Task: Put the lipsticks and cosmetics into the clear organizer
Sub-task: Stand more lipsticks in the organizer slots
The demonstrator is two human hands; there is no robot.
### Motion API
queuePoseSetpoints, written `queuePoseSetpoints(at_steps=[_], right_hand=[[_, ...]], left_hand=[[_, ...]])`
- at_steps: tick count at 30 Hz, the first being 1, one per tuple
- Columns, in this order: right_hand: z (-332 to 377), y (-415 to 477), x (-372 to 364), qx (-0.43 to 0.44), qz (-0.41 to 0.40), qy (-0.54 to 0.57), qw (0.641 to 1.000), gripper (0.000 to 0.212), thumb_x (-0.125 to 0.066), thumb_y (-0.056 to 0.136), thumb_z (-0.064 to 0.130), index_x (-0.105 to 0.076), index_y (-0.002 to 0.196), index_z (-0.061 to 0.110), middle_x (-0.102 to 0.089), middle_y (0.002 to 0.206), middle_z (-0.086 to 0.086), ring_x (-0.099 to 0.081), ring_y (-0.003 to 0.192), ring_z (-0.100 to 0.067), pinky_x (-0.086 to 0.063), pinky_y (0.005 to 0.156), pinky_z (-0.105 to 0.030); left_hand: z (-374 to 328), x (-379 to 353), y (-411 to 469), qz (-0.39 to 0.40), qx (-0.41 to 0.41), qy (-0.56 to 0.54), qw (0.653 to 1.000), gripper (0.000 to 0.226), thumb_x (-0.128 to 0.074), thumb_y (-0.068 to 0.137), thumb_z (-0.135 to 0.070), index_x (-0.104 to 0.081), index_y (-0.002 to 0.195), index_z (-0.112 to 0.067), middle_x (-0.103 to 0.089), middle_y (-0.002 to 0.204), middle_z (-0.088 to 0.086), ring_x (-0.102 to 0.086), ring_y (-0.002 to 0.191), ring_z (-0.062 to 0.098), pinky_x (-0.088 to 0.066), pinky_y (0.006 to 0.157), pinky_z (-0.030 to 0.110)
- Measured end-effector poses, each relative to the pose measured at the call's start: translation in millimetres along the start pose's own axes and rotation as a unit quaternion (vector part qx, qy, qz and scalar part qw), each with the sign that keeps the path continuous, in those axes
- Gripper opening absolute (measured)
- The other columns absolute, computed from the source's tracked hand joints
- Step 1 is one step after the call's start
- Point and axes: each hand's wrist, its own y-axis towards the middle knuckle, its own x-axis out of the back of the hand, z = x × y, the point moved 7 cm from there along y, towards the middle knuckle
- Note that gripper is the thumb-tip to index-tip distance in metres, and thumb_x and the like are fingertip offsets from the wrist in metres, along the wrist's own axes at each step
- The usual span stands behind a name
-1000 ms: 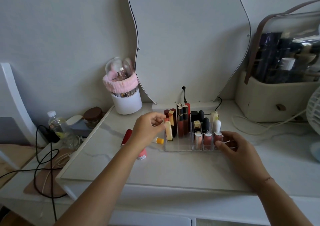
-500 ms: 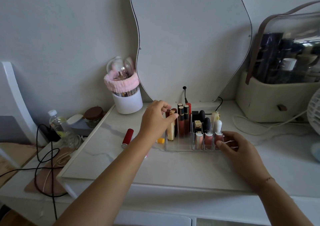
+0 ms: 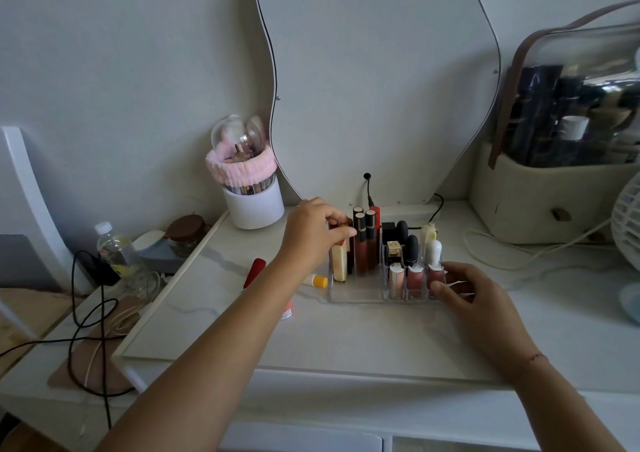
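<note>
The clear organizer (image 3: 360,297) stands mid-table, filled with several upright lipsticks and glosses. My left hand (image 3: 313,235) pinches the top of a cream-coloured tube (image 3: 339,264) standing in the organizer's left compartment. My right hand (image 3: 474,295) rests against the organizer's right end, fingers curled on its wall. On the table left of the organizer lie a red lipstick (image 3: 254,271), a small tube with an orange cap (image 3: 317,280), and a pink-capped item (image 3: 286,311) partly hidden under my left forearm.
A white brush holder (image 3: 254,202) with a pink band stands at the back left beside a wavy mirror (image 3: 377,70). A beige cosmetics case (image 3: 554,191) and white fan (image 3: 627,219) sit at the right. Black cables (image 3: 100,316), a bottle and a jar lie left.
My left hand carried the cream tube rightward from beside the organizer and set it upright in the left compartment. My right hand stayed on the organizer.
</note>
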Motion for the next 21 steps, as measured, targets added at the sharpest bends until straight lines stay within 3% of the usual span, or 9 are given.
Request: queuePoseSetpoints(at_steps=[7,13,18,21], right_hand=[[-1.0,-0.2,-0.5,-0.003,0.0,0.003,1.0,0.042,-0.064,0.085,0.033,-0.057,0.125,0.02,-0.067,0.1,0.004,-0.063,0.088,-0.011,-0.046,0.066,-0.019],[0.3,0.2,0.0,-0.001,-0.005,0.011,1.0,0.038,-0.065,0.085,0.03,-0.059,0.12,0.021,-0.068,0.097,0.004,-0.064,0.085,-0.011,-0.045,0.065,-0.018],[2.6,-0.2,1.1,0.002,-0.007,0.023,1.0,0.032,-0.066,0.085,0.027,-0.061,0.116,0.022,-0.067,0.094,0.005,-0.064,0.083,-0.011,-0.045,0.064,-0.018],[2.7,-0.3,0.8,0.004,-0.007,0.024,1.0,0.033,-0.065,0.085,0.027,-0.061,0.117,0.021,-0.068,0.095,0.004,-0.064,0.084,-0.011,-0.045,0.064,-0.017]], left_hand=[[-8.9,-1.2,7.0,0.033,-0.001,-0.018,0.999,0.02,-0.081,0.066,-0.027,-0.073,0.081,-0.016,-0.063,0.083,0.002,-0.052,0.084,0.014,-0.04,0.068,0.023],[-8.6,-3.8,4.8,0.04,0.004,-0.014,0.999,0.022,-0.081,0.067,-0.027,-0.073,0.085,-0.016,-0.063,0.087,0.004,-0.052,0.09,0.017,-0.044,0.076,0.032],[-7.3,3.9,2.4,0.023,-0.014,-0.016,0.999,0.028,-0.081,0.065,-0.031,-0.071,0.089,-0.02,-0.061,0.086,-0.006,-0.047,0.08,0.0,-0.035,0.068,0.008],[1.6,16.9,-3.5,0.001,-0.009,-0.027,1.0,0.026,-0.082,0.064,-0.034,-0.07,0.084,-0.021,-0.064,0.088,-0.006,-0.05,0.081,0.0,-0.038,0.071,0.012]])
